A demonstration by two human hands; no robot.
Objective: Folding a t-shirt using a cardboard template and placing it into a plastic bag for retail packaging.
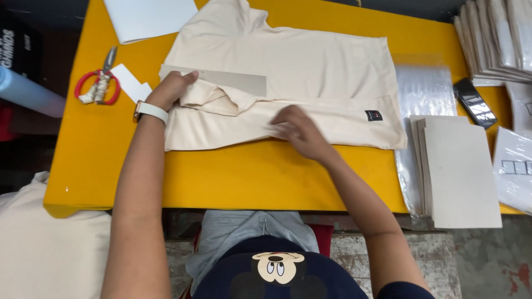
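Left hand (169, 88), fingers extended flat, presses a grey cardboard strip (221, 80) onto the cream cotton garment (310, 66) at frame centre. Right hand (296, 130), loosely curled, pinches the garment's folded lower edge. Both forearms reach up from the bottom over the yellow table (233, 177).

Grey cardboard sheet (221, 81) lying mostly buried under folded cream cotton shirt (310, 66). Shirt collar running off top edge. Left hand (169, 91) fingertips tucking under fabric fold. Stack of bagged garments (499, 39) getting cropped at right corner.
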